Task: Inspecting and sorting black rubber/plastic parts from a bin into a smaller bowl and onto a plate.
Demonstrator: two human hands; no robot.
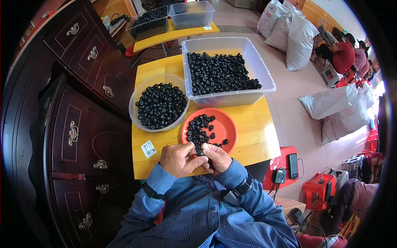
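Both my hands meet at the near rim of an orange-red plate (230,131). My left hand (175,160) pinches a small black rounded part (200,153) between thumb and fingertips. Touching the same part from the other side are the closed fingers of my right hand (219,158). Something dark also shows under the right fingers; I cannot tell what it is. Several small black parts with holes (201,124) lie on the plate, mostly toward its left side.
Beyond the plate stand a round tub (135,115) and a large see-through bin (248,96), both holding many black parts. A white label (148,149) lies on the yellow table (257,124). Dark drawers (78,136) rise at left. White sacks (300,43) and a red stool (318,188) are at right.
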